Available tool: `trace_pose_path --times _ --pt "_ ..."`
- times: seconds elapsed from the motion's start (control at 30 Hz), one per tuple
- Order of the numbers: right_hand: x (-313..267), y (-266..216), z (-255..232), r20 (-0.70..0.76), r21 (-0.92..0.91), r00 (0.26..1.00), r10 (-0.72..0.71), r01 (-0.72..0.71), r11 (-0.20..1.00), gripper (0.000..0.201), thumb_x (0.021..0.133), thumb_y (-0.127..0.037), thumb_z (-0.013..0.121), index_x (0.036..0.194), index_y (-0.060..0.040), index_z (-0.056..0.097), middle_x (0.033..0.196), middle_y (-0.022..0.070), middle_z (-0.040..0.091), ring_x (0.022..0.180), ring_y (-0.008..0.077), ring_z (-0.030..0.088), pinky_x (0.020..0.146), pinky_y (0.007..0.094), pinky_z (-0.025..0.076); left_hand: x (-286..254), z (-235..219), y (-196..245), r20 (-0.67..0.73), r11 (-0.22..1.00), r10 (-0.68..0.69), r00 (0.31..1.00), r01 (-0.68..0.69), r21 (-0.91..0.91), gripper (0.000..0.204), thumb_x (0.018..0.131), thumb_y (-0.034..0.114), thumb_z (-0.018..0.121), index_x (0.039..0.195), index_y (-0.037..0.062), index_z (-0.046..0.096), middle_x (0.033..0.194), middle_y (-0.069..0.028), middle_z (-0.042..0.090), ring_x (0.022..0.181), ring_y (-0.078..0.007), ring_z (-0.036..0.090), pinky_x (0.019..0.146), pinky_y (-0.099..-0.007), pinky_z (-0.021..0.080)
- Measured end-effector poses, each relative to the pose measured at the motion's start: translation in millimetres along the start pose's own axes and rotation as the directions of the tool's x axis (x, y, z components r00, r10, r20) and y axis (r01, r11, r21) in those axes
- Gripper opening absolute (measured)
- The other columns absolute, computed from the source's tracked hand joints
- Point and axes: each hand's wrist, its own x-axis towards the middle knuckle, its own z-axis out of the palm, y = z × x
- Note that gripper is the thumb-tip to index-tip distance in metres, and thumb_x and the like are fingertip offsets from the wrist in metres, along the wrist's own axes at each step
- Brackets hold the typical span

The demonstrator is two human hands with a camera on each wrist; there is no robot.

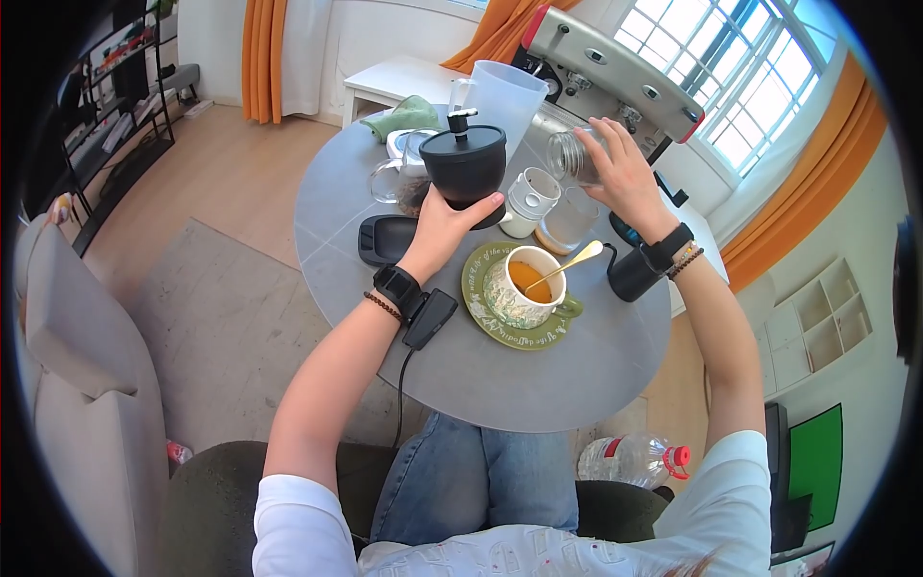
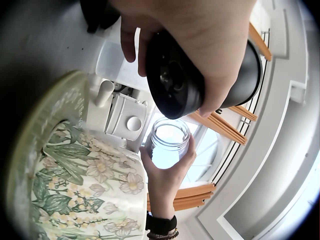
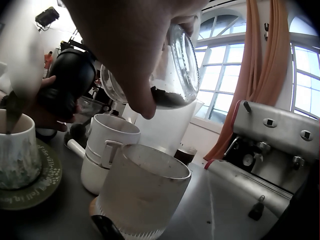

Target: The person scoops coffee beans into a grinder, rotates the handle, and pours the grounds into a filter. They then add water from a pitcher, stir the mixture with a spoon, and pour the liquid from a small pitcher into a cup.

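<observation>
My left hand point(image 1: 444, 231) grips the narrow lower part of a black grinder point(image 1: 464, 159), held above the table; its lid and crank are on top. In the left wrist view the grinder's dark round base point(image 2: 172, 75) shows between thumb and fingers. My right hand point(image 1: 630, 178) holds a clear glass jar point(image 1: 575, 157) tilted, its mouth toward the grinder. Dark grounds point(image 3: 168, 97) lie inside the jar in the right wrist view. Below stand a white ceramic cup point(image 1: 532, 197) and a clear glass vessel point(image 1: 567, 221).
A floral cup point(image 1: 524, 288) of amber liquid with a gold spoon point(image 1: 577, 260) stands on a green saucer point(image 1: 476, 300). Around lie a black tray point(image 1: 385, 240), a black cylinder point(image 1: 635, 275), a tall translucent pitcher point(image 1: 500, 101) and a green cloth point(image 1: 404, 117). An espresso machine point(image 1: 615, 72) stands behind.
</observation>
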Motion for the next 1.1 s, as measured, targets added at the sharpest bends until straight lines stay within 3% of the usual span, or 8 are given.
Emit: trace_pose_path --times 0.23,0.63,0.73,0.83,0.93,1.03,1.1 --pt "-2 3 -4 0.033 -0.074 0.995 -0.098 0.101 0.992 0.096 0.056 -0.01 0.083 0.142 -0.0118 0.039 0.139 0.014 0.043 0.13 0.0343 0.04 0.112 0.042 0.036 -1 0 2 0.0 1.0 0.004 1.0 -0.004 -0.007 0.054 0.083 0.03 0.077 0.12 -0.0021 0.056 0.114 -0.0099 0.063 0.105 -0.0146 0.059 0.092 -0.0289 0.046" --pt "-8 -1 2 -0.077 0.022 0.997 0.022 -0.02 1.0 0.095 0.055 -0.011 0.083 0.14 -0.0131 0.041 0.137 0.0147 0.042 0.13 0.0338 0.04 0.111 0.0412 0.037 -1 1 2 -0.016 1.0 0.004 1.0 -0.004 0.008 0.056 0.081 0.029 0.079 0.12 -0.002 0.054 0.114 -0.0106 0.064 0.103 -0.0158 0.06 0.09 -0.0299 0.048" --pt "-5 1 6 0.001 -0.013 0.999 -0.038 0.038 0.999 0.095 0.055 -0.01 0.083 0.14 -0.0132 0.041 0.137 0.0148 0.042 0.13 0.0339 0.04 0.11 0.041 0.038 -1 1 0 -0.032 1.0 0.015 0.999 -0.015 0.007 0.056 0.08 0.027 0.08 0.119 -0.0018 0.054 0.113 -0.0109 0.064 0.101 -0.0161 0.062 0.089 -0.0304 0.049" --pt "-4 -1 6 -0.054 0.013 0.998 0.034 -0.034 0.999 0.095 0.055 -0.01 0.083 0.14 -0.0134 0.041 0.138 0.0146 0.042 0.13 0.0339 0.04 0.111 0.0412 0.037 0 0 2 -0.026 1.0 0.01 1.0 -0.01 -0.018 0.056 0.08 0.027 0.081 0.119 -0.0017 0.054 0.113 -0.0108 0.064 0.102 -0.016 0.061 0.089 -0.0307 0.049" --pt "-2 2 2 -0.001 -0.027 0.998 -0.057 0.057 0.998 0.095 0.056 -0.01 0.083 0.14 -0.0135 0.041 0.137 0.0149 0.042 0.13 0.0343 0.04 0.111 0.0413 0.037 -2 2 1 -0.027 1.0 0.0 1.0 0.0 -0.014 0.055 0.079 0.026 0.081 0.119 -0.0013 0.054 0.113 -0.011 0.064 0.103 -0.0164 0.061 0.09 -0.0311 0.049" --pt "-3 0 3 -0.083 0.039 0.995 0.046 -0.043 0.998 0.095 0.056 -0.01 0.083 0.14 -0.0132 0.041 0.138 0.015 0.042 0.13 0.0344 0.04 0.111 0.0415 0.037 -2 3 -3 -0.011 1.0 -0.006 1.0 0.006 0.019 0.055 0.079 0.026 0.081 0.118 -0.0008 0.054 0.113 -0.0112 0.064 0.103 -0.0171 0.062 0.09 -0.0315 0.05" --pt "-3 2 3 -0.037 -0.016 0.999 -0.028 0.028 0.999 0.094 0.056 -0.01 0.083 0.14 -0.0129 0.041 0.137 0.0153 0.042 0.13 0.0346 0.04 0.11 0.0414 0.037 -3 4 -3 0.003 0.999 0.007 1.0 -0.007 0.032 0.055 0.079 0.026 0.081 0.118 -0.0005 0.054 0.113 -0.0113 0.064 0.104 -0.0175 0.062 0.09 -0.0318 0.05"
